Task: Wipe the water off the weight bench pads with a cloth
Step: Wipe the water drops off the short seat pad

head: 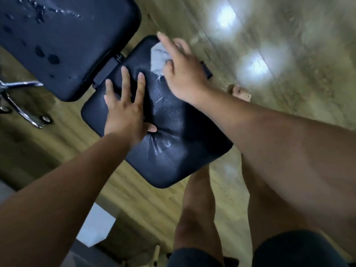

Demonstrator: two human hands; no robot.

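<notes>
Nearest, the seat pad (173, 151) lies under both hands. The left hand (125, 110) rests flat on it, fingers straight and spread, holding nothing. The vinyl dimples and creases round the thumb, so the pad looks soft under a smooth, probably slippery skin.

Beyond, at the pad's far edge, the right hand (183, 74) has the cloth (159, 56) bunched under it, thumb curled against it and forefinger straight; blur hides the other fingers. The cloth looks light, limp and crumpled. It is best taken as a wad in the palm and pressed flat, since a loose corner would likely skate over the wet.

Farthest, the back pad (77, 45) carries drops and streaks of water (53, 59), not yet wiped. The bench looks heavy enough to need no grip, only a bracing palm.
</notes>
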